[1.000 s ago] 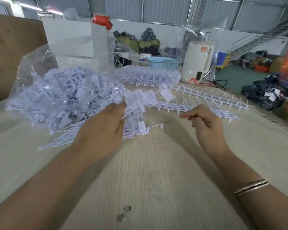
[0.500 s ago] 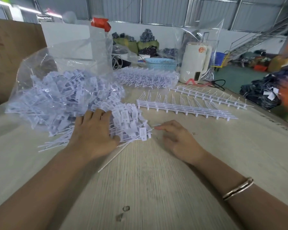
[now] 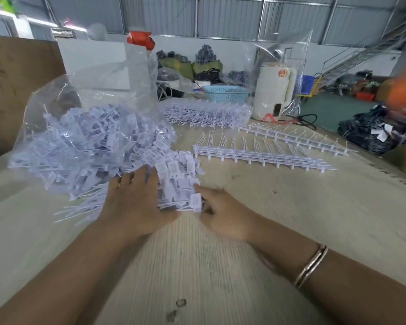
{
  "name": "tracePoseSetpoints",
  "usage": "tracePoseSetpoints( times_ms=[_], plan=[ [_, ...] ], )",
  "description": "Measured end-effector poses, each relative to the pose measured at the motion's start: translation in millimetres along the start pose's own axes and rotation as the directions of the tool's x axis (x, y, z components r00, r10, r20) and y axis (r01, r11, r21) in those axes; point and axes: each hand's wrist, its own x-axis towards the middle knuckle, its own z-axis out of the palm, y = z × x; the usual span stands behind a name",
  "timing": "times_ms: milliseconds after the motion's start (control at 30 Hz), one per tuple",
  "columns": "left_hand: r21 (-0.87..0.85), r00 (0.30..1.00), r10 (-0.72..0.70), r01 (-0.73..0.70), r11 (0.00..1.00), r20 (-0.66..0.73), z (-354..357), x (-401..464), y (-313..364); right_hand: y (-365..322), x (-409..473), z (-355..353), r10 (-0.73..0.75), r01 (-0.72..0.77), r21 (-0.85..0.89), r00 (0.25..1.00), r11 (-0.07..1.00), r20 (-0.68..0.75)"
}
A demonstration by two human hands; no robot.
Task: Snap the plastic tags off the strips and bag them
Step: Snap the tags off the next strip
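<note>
A clear plastic bag (image 3: pixel 96 90) lies on its side at the left, stuffed with white plastic tags (image 3: pixel 87 146). More loose tags (image 3: pixel 174 170) spill from its mouth onto the table. My left hand (image 3: pixel 136 205) lies palm down on this spill, fingers spread. My right hand (image 3: pixel 225 216), blurred, touches the spill's right edge, index finger against the tags and one tag (image 3: pixel 195 202) over its thumb side. White strips (image 3: pixel 263 158) lie in a stack right of the pile, with another strip (image 3: pixel 293 138) behind.
A second clear bag of white strips (image 3: pixel 206 113) lies at the back of the wooden table (image 3: pixel 220 266). Behind it stand a blue basket (image 3: pixel 225 93) and a cream-coloured appliance (image 3: pixel 273 90) with a black cable. A brown board (image 3: pixel 14 85) rises at the left.
My left hand, which held a bunch of tags raised, has come down flat onto the pile. My right hand has dropped to the table and slid left to the pile's edge.
</note>
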Motion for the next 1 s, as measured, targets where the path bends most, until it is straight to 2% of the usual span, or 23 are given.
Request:
tracePoseSetpoints(
  times_ms=[100,167,233,300,433,533,600,667,767,900,1000],
  plan=[
    [0.009,1.000,-0.010,0.010,1.000,-0.007,0,0,0,-2,1,-3,-0.018,0.026,0.097,0.996,0.995,-0.087],
    [-0.023,1.000,-0.020,0.020,1.000,-0.003,2,1,0,0,2,-9,0.049,-0.027,0.158,0.990,0.987,-0.134],
    [-0.051,0.999,-0.018,0.017,0.999,-0.030,3,4,1,5,2,-10,0.106,-0.085,0.194,0.989,0.977,-0.100],
    [-0.086,0.997,-0.008,0.001,0.996,-0.079,4,9,3,4,3,-5,0.071,-0.063,0.121,0.996,0.991,-0.062],
    [-0.091,0.993,-0.028,0.017,0.996,-0.118,3,9,4,-4,11,7,-0.108,0.093,-0.176,0.991,0.980,-0.074],
    [-0.082,0.982,-0.020,0.005,0.997,-0.190,2,3,4,-4,19,13,-0.118,0.103,-0.285,0.992,0.953,-0.038],
    [-0.098,0.955,0.082,-0.114,0.989,-0.285,-1,0,7,-3,21,16,-0.121,0.100,-0.292,0.991,0.951,-0.057],
    [-0.073,0.895,0.236,-0.284,0.956,-0.379,-4,-3,15,-2,21,16,-0.129,0.106,-0.247,0.988,0.963,-0.079],
    [-0.041,0.810,0.400,-0.459,0.887,-0.428,-5,-10,30,3,21,8,-0.122,0.102,-0.128,0.979,0.987,-0.163],
    [-0.040,0.770,0.494,-0.554,0.832,-0.403,-11,-17,45,21,11,-7,-0.086,0.073,-0.064,0.969,0.995,-0.230],
    [-0.015,0.733,0.608,-0.642,0.766,-0.306,-7,-19,60,40,3,-21,-0.038,0.008,-0.134,0.974,0.991,-0.225]
  ],
)
